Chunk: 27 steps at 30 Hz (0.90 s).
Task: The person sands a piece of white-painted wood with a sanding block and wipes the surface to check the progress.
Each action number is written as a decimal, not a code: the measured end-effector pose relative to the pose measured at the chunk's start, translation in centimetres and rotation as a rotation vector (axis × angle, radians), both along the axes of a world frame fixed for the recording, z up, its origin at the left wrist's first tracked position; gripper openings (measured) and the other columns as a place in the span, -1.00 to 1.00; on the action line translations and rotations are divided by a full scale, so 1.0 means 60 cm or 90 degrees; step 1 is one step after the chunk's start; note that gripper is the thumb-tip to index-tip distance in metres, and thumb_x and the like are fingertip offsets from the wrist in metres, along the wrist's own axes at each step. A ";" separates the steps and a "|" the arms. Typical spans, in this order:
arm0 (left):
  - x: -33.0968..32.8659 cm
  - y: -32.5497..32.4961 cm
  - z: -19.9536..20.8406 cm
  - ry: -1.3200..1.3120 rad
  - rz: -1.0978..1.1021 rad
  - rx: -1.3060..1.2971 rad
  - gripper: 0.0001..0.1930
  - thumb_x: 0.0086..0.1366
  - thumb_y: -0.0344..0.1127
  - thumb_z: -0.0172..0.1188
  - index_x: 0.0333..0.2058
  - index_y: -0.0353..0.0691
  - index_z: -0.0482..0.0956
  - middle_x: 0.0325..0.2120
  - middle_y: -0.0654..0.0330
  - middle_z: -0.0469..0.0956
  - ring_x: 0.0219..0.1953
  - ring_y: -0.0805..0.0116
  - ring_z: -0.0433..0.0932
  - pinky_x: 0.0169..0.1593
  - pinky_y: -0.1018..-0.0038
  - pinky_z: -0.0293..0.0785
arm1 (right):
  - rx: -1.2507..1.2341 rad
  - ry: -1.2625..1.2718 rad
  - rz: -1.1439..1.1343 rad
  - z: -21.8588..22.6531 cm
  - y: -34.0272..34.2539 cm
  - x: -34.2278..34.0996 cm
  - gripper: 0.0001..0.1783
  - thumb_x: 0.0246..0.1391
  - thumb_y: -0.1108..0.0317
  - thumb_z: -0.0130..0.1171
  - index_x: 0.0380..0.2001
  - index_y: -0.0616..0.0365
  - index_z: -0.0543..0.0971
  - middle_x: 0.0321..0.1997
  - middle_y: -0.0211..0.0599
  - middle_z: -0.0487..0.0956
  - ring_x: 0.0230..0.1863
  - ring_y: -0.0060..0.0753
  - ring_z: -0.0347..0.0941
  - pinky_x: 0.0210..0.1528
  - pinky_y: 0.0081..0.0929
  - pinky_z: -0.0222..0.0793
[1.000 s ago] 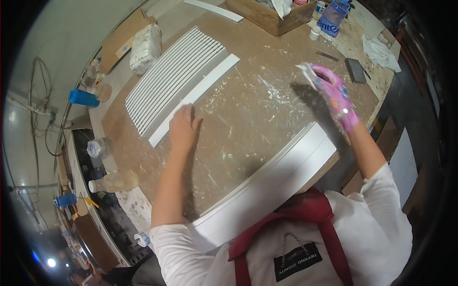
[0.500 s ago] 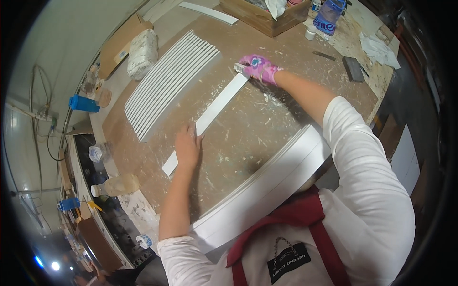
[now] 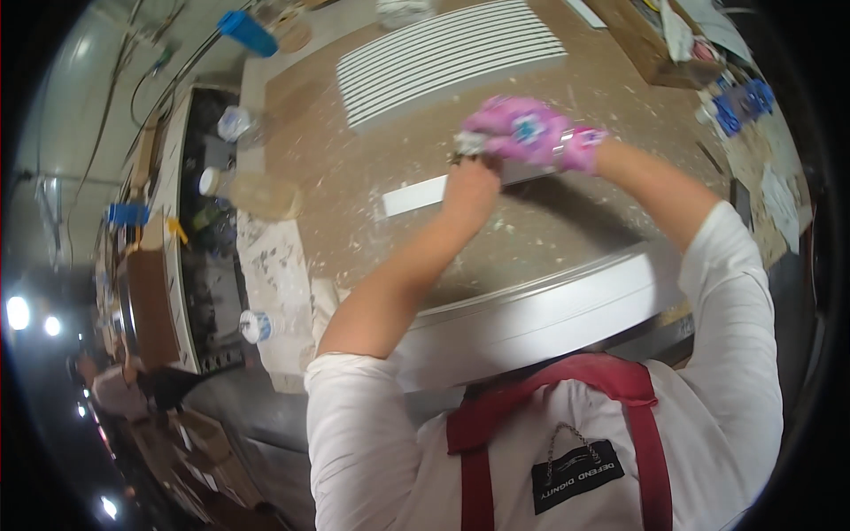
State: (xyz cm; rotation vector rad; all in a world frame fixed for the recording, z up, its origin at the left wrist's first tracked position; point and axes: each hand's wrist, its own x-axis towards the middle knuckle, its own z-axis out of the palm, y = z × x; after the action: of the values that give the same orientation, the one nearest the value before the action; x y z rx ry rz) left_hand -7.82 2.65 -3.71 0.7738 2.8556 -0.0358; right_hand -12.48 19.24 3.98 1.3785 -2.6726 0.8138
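Observation:
A narrow white strip (image 3: 414, 196) lies on the brown work board (image 3: 341, 177), partly covered by my hands. My right hand (image 3: 531, 134), in a pink flower-patterned glove, closes on a small whitish pad (image 3: 469, 142) above the strip. My bare left hand (image 3: 472, 190) is over the strip, its bent fingers gathered right at the pad. Whether those fingers grip the pad or the strip is hidden. Beyond the hands rests a row of white strips (image 3: 452, 57) with dark gaps between them. Close to my body stands a stack of long white curved strips (image 3: 540, 329).
A cloudy bottle (image 3: 257, 193), a white-and-blue tub (image 3: 258, 326) and a stained sheet (image 3: 279, 265) line the left edge. A blue bottle (image 3: 248, 33) is at the far left. A cardboard box (image 3: 651, 44) and a blue-labelled bottle (image 3: 739, 106) stand at the far right.
My left hand has moved along the strip to meet my right hand at the pad. The view has turned, so the row of strips appears higher and further right.

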 end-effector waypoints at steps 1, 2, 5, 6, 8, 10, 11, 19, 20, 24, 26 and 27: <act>0.010 -0.010 -0.022 0.107 -0.010 0.189 -0.62 0.21 -0.25 0.04 0.01 -0.21 0.39 0.01 -0.02 0.37 0.09 0.05 0.33 0.14 0.19 0.28 | -0.002 -0.067 0.098 -0.003 -0.072 -0.001 -0.56 0.01 0.17 0.08 -0.02 0.08 0.44 -0.10 -0.11 0.49 0.04 0.01 0.36 0.11 -0.19 0.29; 0.019 -0.023 -0.046 0.218 -0.023 0.376 -0.59 0.25 -0.29 -0.04 0.08 -0.22 0.32 0.08 -0.01 0.31 0.17 0.08 0.25 0.21 0.20 0.23 | 0.042 -0.016 0.178 -0.006 -0.144 -0.001 -0.59 -0.02 0.19 0.10 -0.07 0.03 0.46 -0.08 -0.14 0.48 0.02 -0.02 0.38 0.06 -0.21 0.35; 0.013 -0.016 -0.004 -0.220 0.101 0.263 -0.58 0.39 -0.21 -0.24 0.17 -0.20 0.20 0.19 0.07 0.21 0.23 0.18 0.18 0.33 0.28 0.00 | 0.229 -0.172 0.087 -0.021 -0.301 0.019 -0.74 -0.02 0.17 0.03 -0.29 0.00 0.55 -0.31 -0.20 0.56 -0.24 -0.07 0.52 -0.18 -0.28 0.44; 0.016 -0.009 0.042 -0.184 0.114 0.195 -0.58 0.39 -0.22 -0.24 0.17 -0.20 0.20 0.20 0.08 0.21 0.23 0.19 0.19 0.33 0.29 0.00 | 0.232 -0.171 0.091 -0.029 -0.312 0.018 -0.74 -0.02 0.17 0.03 -0.29 0.00 0.55 -0.31 -0.20 0.56 -0.24 -0.07 0.52 -0.18 -0.28 0.44; 0.014 -0.019 -0.094 -0.226 0.126 0.551 -0.58 0.35 -0.27 -0.20 0.15 -0.21 0.24 0.18 0.06 0.24 0.22 0.17 0.21 0.31 0.28 0.04 | 0.211 -0.095 0.156 -0.035 -0.360 0.028 -0.80 -0.09 0.21 0.10 -0.43 0.01 0.62 -0.42 -0.28 0.61 -0.36 -0.19 0.56 -0.30 -0.33 0.48; 0.011 0.002 -0.122 -0.273 0.088 0.918 -0.58 0.31 -0.31 -0.16 0.13 -0.23 0.27 0.16 0.04 0.26 0.21 0.16 0.22 0.28 0.27 0.08 | 0.153 -0.031 0.178 -0.082 -0.329 -0.032 -0.83 -0.11 0.22 0.13 -0.46 -0.01 0.63 -0.42 -0.33 0.61 -0.36 -0.21 0.56 -0.30 -0.33 0.48; 0.007 0.016 -0.075 -0.046 0.006 0.609 -0.58 0.31 -0.28 -0.15 0.13 -0.24 0.27 0.15 0.02 0.28 0.21 0.12 0.22 0.28 0.28 0.09 | 0.210 0.093 0.125 -0.113 -0.296 -0.084 -0.84 -0.11 0.24 0.14 -0.43 -0.03 0.62 -0.39 -0.33 0.60 -0.34 -0.20 0.56 -0.29 -0.33 0.48; 0.002 -0.008 -0.013 -0.074 0.043 0.279 -0.60 0.39 -0.24 -0.32 0.14 -0.18 0.22 0.18 0.09 0.24 0.21 0.20 0.22 0.30 0.31 0.07 | 0.184 0.131 0.227 -0.079 -0.313 -0.010 -0.80 -0.06 0.34 0.12 -0.29 -0.04 0.56 -0.26 -0.24 0.53 -0.21 -0.11 0.52 -0.24 -0.30 0.48; -0.002 -0.008 0.009 -0.187 0.024 0.208 -0.61 0.40 -0.22 -0.35 0.14 -0.17 0.22 0.17 0.10 0.24 0.20 0.22 0.23 0.31 0.32 0.07 | 0.182 0.133 0.225 -0.078 -0.318 -0.021 -0.80 -0.06 0.34 0.12 -0.29 -0.04 0.56 -0.26 -0.24 0.53 -0.21 -0.11 0.52 -0.24 -0.30 0.48; -0.001 -0.022 -0.001 -0.218 0.027 0.377 -0.66 0.37 -0.21 -0.26 0.04 -0.17 0.29 0.08 0.08 0.32 0.12 0.19 0.29 0.24 0.30 0.15 | 0.255 -0.068 0.033 -0.068 -0.335 -0.039 -0.80 0.01 0.32 0.09 -0.26 -0.02 0.59 -0.23 -0.22 0.53 -0.19 -0.15 0.53 -0.19 -0.30 0.49; 0.003 -0.023 -0.021 -0.238 0.031 0.503 -0.69 0.35 -0.20 -0.21 -0.03 -0.16 0.34 0.01 0.08 0.37 0.07 0.17 0.34 0.20 0.29 0.20 | 0.170 0.024 0.137 -0.062 -0.321 -0.006 -0.81 0.00 0.30 0.11 -0.28 -0.01 0.59 -0.25 -0.18 0.55 -0.22 -0.15 0.54 -0.21 -0.33 0.49; 0.005 -0.018 -0.033 -0.248 0.031 0.569 -0.71 0.34 -0.19 -0.18 -0.06 -0.16 0.36 -0.02 0.07 0.40 0.04 0.16 0.36 0.18 0.29 0.23 | 0.191 0.063 0.156 -0.070 -0.319 -0.003 -0.81 -0.02 0.30 0.13 -0.30 -0.02 0.60 -0.24 -0.19 0.55 -0.23 -0.12 0.54 -0.21 -0.32 0.50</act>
State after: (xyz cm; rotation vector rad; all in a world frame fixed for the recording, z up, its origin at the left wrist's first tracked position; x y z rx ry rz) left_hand -7.49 1.58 -5.66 0.7164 2.4241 1.3014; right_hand -12.68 0.10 -0.24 1.7852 -2.6658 0.3499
